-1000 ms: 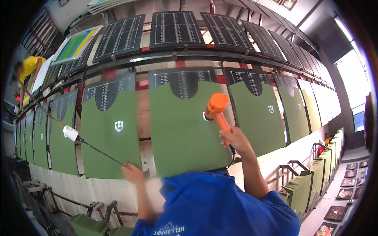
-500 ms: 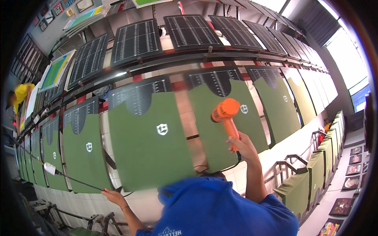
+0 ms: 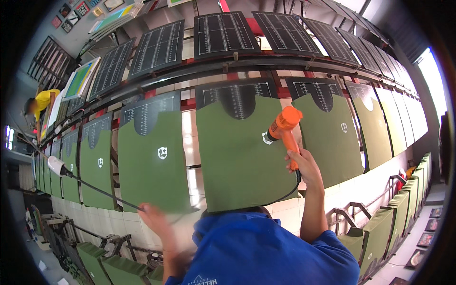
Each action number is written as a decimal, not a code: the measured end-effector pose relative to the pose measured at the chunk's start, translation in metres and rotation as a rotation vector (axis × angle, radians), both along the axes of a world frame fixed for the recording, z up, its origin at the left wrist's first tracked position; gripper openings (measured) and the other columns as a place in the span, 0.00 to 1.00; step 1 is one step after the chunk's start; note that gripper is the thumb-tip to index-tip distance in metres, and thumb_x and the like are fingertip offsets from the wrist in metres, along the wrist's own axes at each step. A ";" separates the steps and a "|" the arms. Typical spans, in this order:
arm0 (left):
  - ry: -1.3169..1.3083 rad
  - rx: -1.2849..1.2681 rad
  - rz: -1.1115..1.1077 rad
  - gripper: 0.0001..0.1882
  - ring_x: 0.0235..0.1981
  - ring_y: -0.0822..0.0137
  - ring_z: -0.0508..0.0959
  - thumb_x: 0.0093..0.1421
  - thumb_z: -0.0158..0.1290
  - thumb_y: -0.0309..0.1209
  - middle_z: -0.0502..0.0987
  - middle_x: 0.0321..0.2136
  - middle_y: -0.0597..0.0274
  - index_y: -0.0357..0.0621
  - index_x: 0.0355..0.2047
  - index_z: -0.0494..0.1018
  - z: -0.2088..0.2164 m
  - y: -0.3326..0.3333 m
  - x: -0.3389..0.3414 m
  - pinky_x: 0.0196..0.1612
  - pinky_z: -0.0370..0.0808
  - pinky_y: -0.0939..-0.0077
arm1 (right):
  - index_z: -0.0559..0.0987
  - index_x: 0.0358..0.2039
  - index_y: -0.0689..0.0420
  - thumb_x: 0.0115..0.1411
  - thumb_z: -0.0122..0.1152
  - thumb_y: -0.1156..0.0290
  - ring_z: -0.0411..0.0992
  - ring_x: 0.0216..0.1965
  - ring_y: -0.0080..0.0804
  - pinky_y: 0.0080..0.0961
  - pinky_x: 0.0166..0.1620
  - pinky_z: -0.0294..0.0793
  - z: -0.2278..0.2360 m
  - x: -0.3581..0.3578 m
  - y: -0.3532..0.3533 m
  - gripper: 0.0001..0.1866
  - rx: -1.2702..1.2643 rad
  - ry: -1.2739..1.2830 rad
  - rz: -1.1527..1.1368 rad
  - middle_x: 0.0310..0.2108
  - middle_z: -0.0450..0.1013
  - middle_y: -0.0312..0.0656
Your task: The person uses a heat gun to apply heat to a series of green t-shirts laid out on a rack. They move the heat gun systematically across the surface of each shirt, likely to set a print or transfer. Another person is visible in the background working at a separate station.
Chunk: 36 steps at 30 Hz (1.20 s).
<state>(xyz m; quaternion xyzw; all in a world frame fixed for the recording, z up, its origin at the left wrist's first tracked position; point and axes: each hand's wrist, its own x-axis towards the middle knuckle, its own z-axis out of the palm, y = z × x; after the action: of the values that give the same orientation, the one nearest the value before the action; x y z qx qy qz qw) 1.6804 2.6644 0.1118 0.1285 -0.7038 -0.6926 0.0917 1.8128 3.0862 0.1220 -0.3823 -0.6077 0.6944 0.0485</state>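
Observation:
In my raised right hand (image 3: 305,164) is an orange heat gun (image 3: 286,124), gripped by its handle, with its black nozzle tilted down and left. The nozzle sits over the white shield print (image 3: 267,138) on a green fabric piece (image 3: 237,166) and partly covers that print. A black cable (image 3: 289,194) hangs from the handle's end. My left hand (image 3: 159,225), smeared by motion, is closed on a dark power cable (image 3: 102,191). Farther along this cable is a white plug connector (image 3: 57,165).
More green pieces with shield prints lie on black ruled boards to the left (image 3: 152,175) and right (image 3: 332,137). Behind a dark rail (image 3: 213,63) stands another row of black boards (image 3: 225,33). Green-covered boards (image 3: 373,237) line the lower right. A person in yellow (image 3: 45,102) bends at far left.
The view has turned, and the boards appear shifted. Relative to the fabric, the heat gun has gone from left of the shield print to over it. My left hand has moved right with the cable.

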 end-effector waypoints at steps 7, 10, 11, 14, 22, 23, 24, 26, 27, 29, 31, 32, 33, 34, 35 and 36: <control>-0.210 0.200 -0.325 0.09 0.16 0.78 0.55 0.73 0.36 0.37 0.55 0.15 0.72 0.47 0.41 0.61 -0.025 0.070 0.072 0.20 0.54 0.79 | 0.72 0.45 0.64 0.62 0.57 0.62 0.73 0.25 0.24 0.22 0.26 0.72 0.000 -0.014 0.008 0.18 0.010 -0.012 0.061 0.30 0.72 0.38; -0.283 0.198 -0.353 0.09 0.15 0.77 0.55 0.73 0.35 0.36 0.56 0.15 0.71 0.45 0.40 0.61 -0.070 0.063 0.069 0.18 0.56 0.79 | 0.73 0.44 0.64 0.62 0.57 0.62 0.73 0.25 0.24 0.23 0.26 0.72 -0.001 -0.019 0.005 0.18 0.030 -0.013 0.071 0.30 0.72 0.38; -0.249 0.100 -0.303 0.09 0.15 0.77 0.56 0.73 0.35 0.36 0.57 0.15 0.70 0.45 0.39 0.61 -0.098 0.052 0.066 0.18 0.56 0.79 | 0.73 0.43 0.64 0.62 0.57 0.62 0.73 0.25 0.24 0.23 0.26 0.72 0.000 -0.020 0.003 0.18 0.052 -0.027 0.086 0.30 0.71 0.38; -0.169 -0.142 -0.166 0.09 0.15 0.77 0.58 0.72 0.35 0.35 0.59 0.16 0.70 0.45 0.38 0.61 -0.168 0.012 0.054 0.18 0.57 0.81 | 0.73 0.43 0.64 0.62 0.57 0.62 0.73 0.25 0.25 0.23 0.27 0.72 -0.005 -0.022 0.006 0.18 0.008 -0.014 0.119 0.30 0.71 0.38; -0.136 -0.246 -0.038 0.11 0.19 0.78 0.60 0.72 0.36 0.36 0.60 0.19 0.69 0.42 0.38 0.62 -0.166 -0.021 0.021 0.20 0.58 0.80 | 0.73 0.44 0.65 0.62 0.57 0.62 0.73 0.25 0.25 0.22 0.26 0.72 -0.006 -0.029 0.001 0.18 0.013 -0.024 0.071 0.32 0.72 0.40; -0.160 -0.278 -0.043 0.11 0.19 0.77 0.60 0.72 0.36 0.35 0.60 0.19 0.69 0.41 0.38 0.63 -0.158 -0.020 0.017 0.21 0.58 0.80 | 0.73 0.44 0.65 0.62 0.58 0.62 0.73 0.25 0.24 0.22 0.26 0.72 -0.007 -0.030 -0.001 0.19 0.049 -0.039 0.061 0.32 0.72 0.40; -0.186 -0.309 -0.049 0.11 0.20 0.77 0.61 0.72 0.36 0.35 0.61 0.20 0.69 0.41 0.37 0.63 -0.150 -0.018 0.016 0.22 0.59 0.79 | 0.73 0.45 0.65 0.62 0.58 0.62 0.73 0.25 0.24 0.22 0.26 0.72 -0.006 -0.030 -0.002 0.19 0.086 -0.056 0.052 0.32 0.72 0.40; -0.193 -0.345 -0.061 0.11 0.20 0.77 0.61 0.72 0.37 0.35 0.60 0.20 0.68 0.40 0.37 0.63 -0.148 -0.016 0.010 0.24 0.60 0.79 | 0.72 0.45 0.65 0.62 0.58 0.62 0.73 0.25 0.24 0.21 0.26 0.72 -0.005 -0.029 -0.002 0.19 0.093 -0.051 0.054 0.32 0.72 0.40; -0.176 -0.348 -0.063 0.11 0.21 0.77 0.61 0.72 0.37 0.34 0.60 0.20 0.68 0.39 0.37 0.63 -0.153 -0.018 0.007 0.24 0.60 0.79 | 0.72 0.45 0.66 0.62 0.58 0.62 0.73 0.25 0.24 0.21 0.26 0.72 -0.004 -0.028 -0.002 0.19 0.098 -0.050 0.057 0.33 0.72 0.40; -0.112 -0.463 -0.059 0.11 0.22 0.73 0.64 0.71 0.37 0.33 0.62 0.21 0.65 0.38 0.37 0.63 -0.177 -0.028 0.000 0.26 0.63 0.76 | 0.72 0.44 0.66 0.62 0.58 0.62 0.73 0.25 0.24 0.21 0.26 0.72 -0.006 -0.023 0.002 0.19 0.006 -0.030 0.017 0.32 0.72 0.40; -0.011 -0.688 -0.045 0.12 0.23 0.66 0.70 0.71 0.37 0.33 0.68 0.23 0.59 0.36 0.37 0.64 -0.209 -0.040 -0.006 0.28 0.67 0.70 | 0.72 0.44 0.65 0.62 0.58 0.62 0.73 0.25 0.24 0.21 0.26 0.72 -0.008 -0.023 0.000 0.19 0.016 -0.036 -0.005 0.32 0.72 0.40; -0.064 -0.738 -0.046 0.12 0.29 0.59 0.72 0.70 0.37 0.32 0.70 0.28 0.53 0.34 0.40 0.65 -0.214 -0.040 -0.006 0.33 0.69 0.67 | 0.72 0.44 0.65 0.62 0.57 0.61 0.73 0.25 0.24 0.21 0.26 0.72 -0.008 -0.024 -0.004 0.19 0.070 -0.054 -0.010 0.32 0.72 0.40; -0.116 -0.788 -0.054 0.12 0.35 0.53 0.75 0.70 0.37 0.31 0.73 0.32 0.48 0.32 0.42 0.65 -0.206 -0.032 -0.006 0.38 0.71 0.63 | 0.72 0.44 0.65 0.63 0.57 0.61 0.73 0.25 0.24 0.21 0.26 0.72 -0.009 -0.023 -0.006 0.19 0.124 -0.075 -0.020 0.31 0.72 0.39; -0.170 -0.841 -0.058 0.13 0.41 0.46 0.77 0.69 0.38 0.30 0.76 0.37 0.42 0.30 0.44 0.66 -0.195 -0.025 -0.005 0.43 0.73 0.60 | 0.72 0.44 0.65 0.63 0.57 0.61 0.73 0.24 0.23 0.21 0.26 0.72 -0.008 -0.023 -0.006 0.19 0.082 -0.060 -0.018 0.31 0.72 0.39; -0.189 -0.864 -0.047 0.13 0.41 0.46 0.77 0.68 0.39 0.30 0.76 0.37 0.42 0.30 0.43 0.66 -0.189 -0.020 -0.006 0.43 0.73 0.60 | 0.72 0.44 0.65 0.63 0.57 0.61 0.72 0.24 0.23 0.21 0.25 0.72 -0.006 -0.022 -0.006 0.19 0.041 -0.045 -0.015 0.31 0.72 0.39; -0.210 -0.886 -0.035 0.13 0.40 0.46 0.77 0.68 0.40 0.30 0.76 0.37 0.42 0.31 0.43 0.66 -0.184 -0.016 -0.005 0.43 0.73 0.60 | 0.71 0.44 0.65 0.63 0.57 0.61 0.72 0.24 0.23 0.21 0.25 0.72 -0.005 -0.021 -0.007 0.19 0.000 -0.031 -0.012 0.31 0.72 0.39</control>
<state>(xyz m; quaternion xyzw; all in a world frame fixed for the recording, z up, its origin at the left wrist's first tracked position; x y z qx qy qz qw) 1.6750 2.6486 -0.0721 0.1344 -0.9398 -0.3094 0.0541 1.7921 3.0789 0.1171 -0.3966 -0.6061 0.6881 0.0434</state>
